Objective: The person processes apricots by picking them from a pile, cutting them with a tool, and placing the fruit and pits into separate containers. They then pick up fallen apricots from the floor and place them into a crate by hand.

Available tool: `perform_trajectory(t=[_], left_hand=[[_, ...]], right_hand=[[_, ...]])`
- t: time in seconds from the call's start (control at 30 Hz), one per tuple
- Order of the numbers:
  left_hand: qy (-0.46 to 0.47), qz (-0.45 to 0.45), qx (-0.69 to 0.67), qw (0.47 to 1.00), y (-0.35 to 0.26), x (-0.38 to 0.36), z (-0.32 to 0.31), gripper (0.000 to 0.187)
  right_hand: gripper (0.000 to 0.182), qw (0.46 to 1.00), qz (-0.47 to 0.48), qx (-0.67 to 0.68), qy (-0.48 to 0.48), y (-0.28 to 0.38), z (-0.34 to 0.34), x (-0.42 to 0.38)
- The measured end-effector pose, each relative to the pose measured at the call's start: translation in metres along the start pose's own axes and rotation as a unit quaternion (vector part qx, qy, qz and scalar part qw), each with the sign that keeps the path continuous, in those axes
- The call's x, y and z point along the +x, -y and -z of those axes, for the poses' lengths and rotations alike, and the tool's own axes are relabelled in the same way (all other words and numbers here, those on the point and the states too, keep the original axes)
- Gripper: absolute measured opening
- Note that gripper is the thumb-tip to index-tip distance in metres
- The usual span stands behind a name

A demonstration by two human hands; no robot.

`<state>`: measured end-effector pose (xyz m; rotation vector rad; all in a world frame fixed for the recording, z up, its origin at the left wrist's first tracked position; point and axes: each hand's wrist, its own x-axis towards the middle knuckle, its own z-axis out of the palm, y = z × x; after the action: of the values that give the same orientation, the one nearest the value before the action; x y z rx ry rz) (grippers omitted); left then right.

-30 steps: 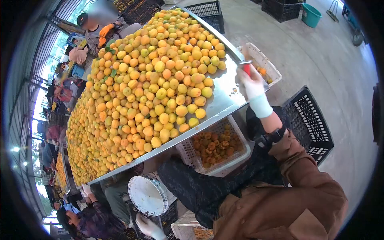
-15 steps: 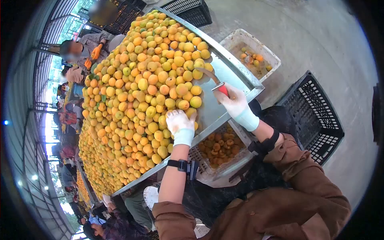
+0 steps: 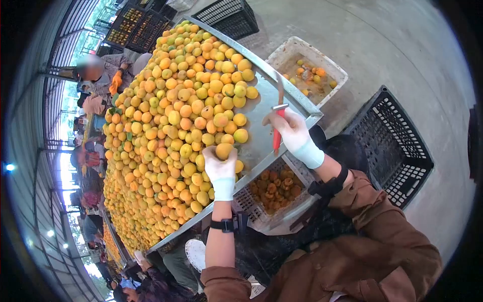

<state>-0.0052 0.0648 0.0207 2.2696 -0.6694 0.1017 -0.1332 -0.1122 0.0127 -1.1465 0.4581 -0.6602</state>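
Observation:
My left hand [image 3: 220, 170], in a white glove, grips an apricot [image 3: 224, 151] at the near edge of a large heap of apricots [image 3: 166, 126]. My gloved right hand [image 3: 296, 132] is closed on a curved knife [image 3: 277, 132] with a red handle, its blade pointing up and away from me. The heap covers most of a metal-rimmed table [image 3: 261, 113], whose bare corner lies under the knife. Below the table edge, between my arms, a crate [image 3: 246, 201] holds halved apricots [image 3: 275, 189].
A white bin [image 3: 307, 50] with a few fruits stands on the floor beyond the table. Black crates [image 3: 395, 146] lie at the right and another [image 3: 229, 20] stands at the far end. A person with orange gloves [image 3: 116, 80] works across the heap; others sit along the left.
My left hand has picked up an apricot from the heap and turned. The knife in my right hand has swung more upright, so its red handle shows.

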Motion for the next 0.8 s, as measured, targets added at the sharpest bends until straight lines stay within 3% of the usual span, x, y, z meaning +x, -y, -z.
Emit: perform_trajectory(t=[0.07,0.1,0.13,0.17,0.2,0.23,0.27,0.3,0.4,0.53,0.57,0.63,0.7,0.73,0.8], left_hand=[[0.045,0.138,-0.247,0.958,0.003,0.001,-0.002,0.032],[0.044,0.136,-0.247,0.958,-0.003,0.002,-0.001,0.032],[0.087,0.2,-0.411,0.885,-0.01,0.005,-0.002,0.032],[0.128,0.254,-0.56,0.778,-0.018,0.009,-0.004,0.033],[0.128,0.251,-0.562,0.778,-0.024,0.014,-0.009,0.033],[0.127,0.331,-0.596,0.721,-0.029,0.019,-0.016,0.036],[0.125,0.408,-0.623,0.656,-0.032,0.021,-0.02,0.039],[0.165,0.403,-0.673,0.598,-0.027,0.026,-0.022,0.043],[0.179,0.389,-0.715,0.553,-0.018,0.027,-0.031,0.045],[0.179,0.365,-0.703,0.584,-0.026,0.028,-0.033,0.048],[0.173,0.356,-0.684,0.612,-0.029,0.028,-0.032,0.049],[0.167,0.348,-0.666,0.639,-0.031,0.029,-0.032,0.05],[0.118,0.33,-0.588,0.729,-0.026,0.028,-0.032,0.053],[0.118,0.33,-0.588,0.729,-0.022,0.028,-0.031,0.053],[0.095,0.286,-0.548,0.78,-0.015,0.029,-0.029,0.051]], right_hand=[[0.024,1.0,0.017,-0.007,-0.012,0.001,0.004,0.001],[0.031,0.999,0.038,0.027,-0.025,0.001,0.003,0.005],[0.031,0.998,0.041,0.028,-0.024,0.003,0.001,0.006],[0.031,0.997,0.0,0.064,-0.034,0.006,0.0,0.007],[0.03,0.993,-0.042,0.099,-0.045,0.009,0.0,0.008],[0.025,0.993,-0.102,0.062,-0.006,0.021,0.01,0.006],[0.025,0.993,-0.101,0.06,-0.005,0.02,0.011,0.006],[0.022,0.994,-0.089,0.067,-0.015,0.018,0.011,0.007],[0.019,0.994,-0.068,0.083,-0.013,0.015,0.012,0.007],[0.019,0.996,-0.032,0.084,0.012,0.021,0.009,0.006],[0.019,0.996,-0.031,0.084,0.013,0.017,0.009,0.007],[0.018,0.994,-0.032,0.098,-0.035,0.009,0.009,0.009],[0.018,0.998,-0.028,0.049,-0.04,0.008,0.01,0.009],[0.017,0.999,-0.024,0.0,-0.045,0.008,0.011,0.008],[0.017,1.0,0.007,-0.022,-0.005,0.003,0.01,0.009]])
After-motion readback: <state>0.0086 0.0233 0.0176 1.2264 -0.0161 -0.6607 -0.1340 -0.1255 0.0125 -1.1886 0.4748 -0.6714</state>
